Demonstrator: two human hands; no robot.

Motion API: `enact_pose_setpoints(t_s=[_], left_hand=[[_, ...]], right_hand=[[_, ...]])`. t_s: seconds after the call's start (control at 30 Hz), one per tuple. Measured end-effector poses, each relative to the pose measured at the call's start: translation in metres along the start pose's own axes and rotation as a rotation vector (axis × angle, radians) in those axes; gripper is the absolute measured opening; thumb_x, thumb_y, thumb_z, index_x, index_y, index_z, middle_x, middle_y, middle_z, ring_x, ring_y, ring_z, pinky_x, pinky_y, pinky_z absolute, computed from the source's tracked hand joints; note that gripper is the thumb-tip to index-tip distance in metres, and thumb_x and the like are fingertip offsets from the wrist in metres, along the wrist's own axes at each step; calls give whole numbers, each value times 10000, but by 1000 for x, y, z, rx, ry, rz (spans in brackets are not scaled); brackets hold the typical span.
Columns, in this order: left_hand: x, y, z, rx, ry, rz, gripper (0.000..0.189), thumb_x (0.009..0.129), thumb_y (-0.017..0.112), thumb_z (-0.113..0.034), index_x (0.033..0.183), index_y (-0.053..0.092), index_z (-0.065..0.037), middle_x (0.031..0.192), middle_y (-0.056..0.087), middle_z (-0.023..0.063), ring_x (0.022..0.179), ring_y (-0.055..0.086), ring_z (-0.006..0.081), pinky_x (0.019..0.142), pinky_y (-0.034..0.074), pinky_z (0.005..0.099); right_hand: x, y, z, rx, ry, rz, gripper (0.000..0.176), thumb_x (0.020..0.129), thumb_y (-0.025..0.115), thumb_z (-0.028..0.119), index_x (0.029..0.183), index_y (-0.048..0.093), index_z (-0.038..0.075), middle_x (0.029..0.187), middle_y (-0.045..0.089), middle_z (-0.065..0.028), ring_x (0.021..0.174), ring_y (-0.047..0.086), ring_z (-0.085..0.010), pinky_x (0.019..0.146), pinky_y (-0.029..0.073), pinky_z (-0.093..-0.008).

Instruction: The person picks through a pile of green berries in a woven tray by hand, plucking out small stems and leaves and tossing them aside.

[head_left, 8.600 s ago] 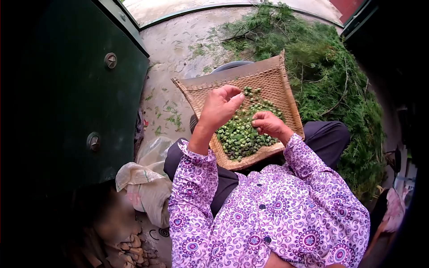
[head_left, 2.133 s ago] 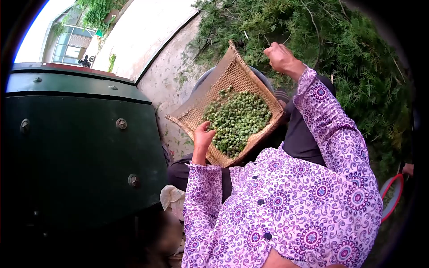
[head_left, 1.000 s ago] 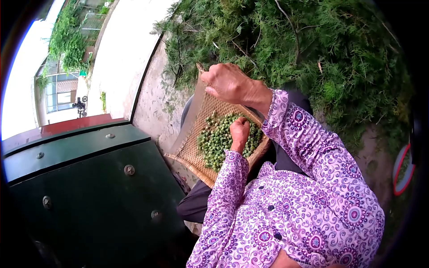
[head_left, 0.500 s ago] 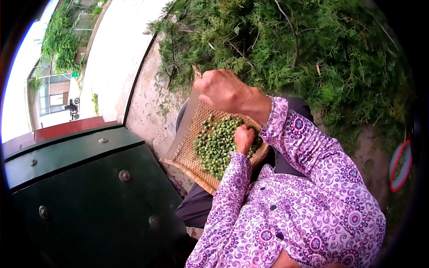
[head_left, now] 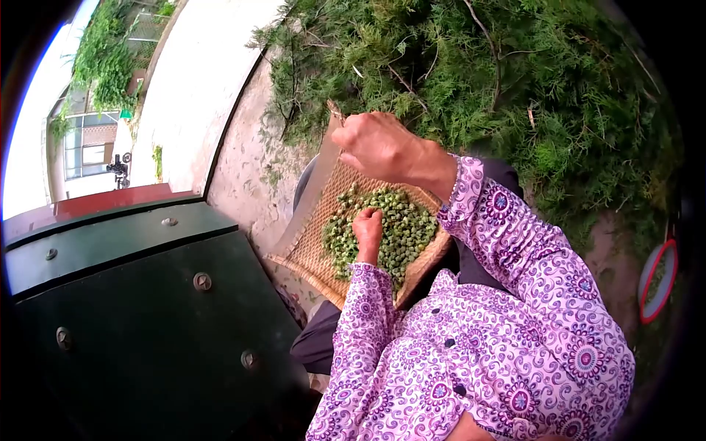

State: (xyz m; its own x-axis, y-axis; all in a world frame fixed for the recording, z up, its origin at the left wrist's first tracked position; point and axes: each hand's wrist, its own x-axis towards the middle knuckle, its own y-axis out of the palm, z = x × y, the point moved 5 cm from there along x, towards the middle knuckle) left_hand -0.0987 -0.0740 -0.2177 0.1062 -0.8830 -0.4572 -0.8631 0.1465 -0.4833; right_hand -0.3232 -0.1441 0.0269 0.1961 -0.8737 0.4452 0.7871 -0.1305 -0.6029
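A woven winnowing basket (head_left: pixel 312 246) lies tilted across my lap, with a heap of small round green berries or pods (head_left: pixel 401 246) in it; their exact kind is not clear. My right hand (head_left: pixel 382 147) is closed on the far rim of the basket, whose tip (head_left: pixel 335 112) sticks out past the knuckles. Over the left part of the heap is my left hand (head_left: pixel 368 229), its fingers curled together. What these fingers hold, if anything, is hidden.
Cut evergreen branches (head_left: pixel 471 88) fill the ground ahead and to the right. A dark green metal panel with round studs (head_left: pixel 147 309) stands close on the left. A red-rimmed oval object (head_left: pixel 657 281) is at the far right. A motorcycle (head_left: pixel 118 170) shows beyond.
My left hand has shifted left across the green heap, uncovering its right side. My right hand keeps its hold on the rim, and the view has shifted slightly.
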Motion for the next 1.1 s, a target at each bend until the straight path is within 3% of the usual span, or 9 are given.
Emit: enact_pose_setpoints(t_s=[0.13, 0.27, 0.37, 0.47, 0.53, 0.63, 0.77, 0.8, 1.1], left_hand=[[10, 33, -19, 222, 379, 35, 258, 756, 597, -153, 974, 654, -28, 646, 602, 30, 562, 533, 105, 558, 447, 258], [7, 58, -47, 397, 261, 174, 274, 763, 563, -186, 1013, 638, -105, 718, 641, 108, 651, 613, 216, 625, 478, 336], [12, 58, -34, 692, 273, 177, 205, 768, 510, -233, 880, 655, -142, 788, 637, 150, 740, 601, 349, 670, 483, 415], [5, 36, -28, 807, 251, 231, 196, 740, 530, -200, 842, 677, -118, 762, 643, 145, 713, 618, 313, 677, 491, 383], [-4, 8, -17, 510, 20, 318, 213, 679, 581, -164, 812, 687, -37, 658, 638, 134, 600, 616, 198, 613, 493, 309], [-7, 2, -13, 425, 78, 347, 172, 685, 606, -140, 789, 675, -21, 620, 622, 69, 553, 557, 120, 561, 462, 264], [-18, 29, -40, 163, 86, 424, 83, 702, 597, -39, 767, 630, 2, 638, 585, -7, 542, 499, 77, 514, 420, 227], [-20, 38, -38, 8, -39, 514, 63, 720, 608, -50, 750, 622, 3, 618, 570, 0, 524, 481, 71, 485, 392, 213], [-29, 41, -32, -258, -200, 562, 36, 755, 620, -48, 764, 606, -16, 650, 576, 3, 507, 498, 80, 467, 397, 215]], right_hand=[[3, 1, 1, 10, 114, 171, 123, 731, 646, 55, 742, 556, -28, 739, 585, -175, 669, 610, -264, 595, 514, -348], [5, 2, 1, -9, 106, 188, 135, 722, 657, 59, 743, 554, -26, 735, 582, -175, 664, 608, -264, 596, 514, -344], [5, 3, 6, 6, 94, 171, 139, 719, 660, 59, 742, 550, -24, 733, 581, -172, 658, 606, -261, 595, 514, -341], [7, 5, 6, -10, 98, 188, 134, 721, 656, 55, 747, 551, -24, 736, 582, -172, 653, 605, -257, 594, 515, -338], [5, 4, 6, -24, 104, 204, 126, 723, 651, 51, 750, 553, -24, 740, 584, -172, 652, 605, -254, 595, 516, -335], [5, 3, 6, -67, 110, 226, 103, 730, 636, 39, 751, 557, -23, 742, 586, -172, 651, 604, -245, 589, 520, -325], [5, 8, 4, -68, 73, 238, 91, 735, 626, 31, 740, 553, -24, 734, 584, -177, 646, 602, -242, 564, 524, -311], [5, 6, 5, -69, 59, 220, 93, 735, 626, 31, 738, 551, -25, 728, 581, -179, 640, 601, -243, 554, 524, -308], [6, 7, 4, -65, 101, 274, 97, 749, 619, 37, 756, 559, -39, 739, 588, -183, 635, 600, -235, 546, 527, -305]])
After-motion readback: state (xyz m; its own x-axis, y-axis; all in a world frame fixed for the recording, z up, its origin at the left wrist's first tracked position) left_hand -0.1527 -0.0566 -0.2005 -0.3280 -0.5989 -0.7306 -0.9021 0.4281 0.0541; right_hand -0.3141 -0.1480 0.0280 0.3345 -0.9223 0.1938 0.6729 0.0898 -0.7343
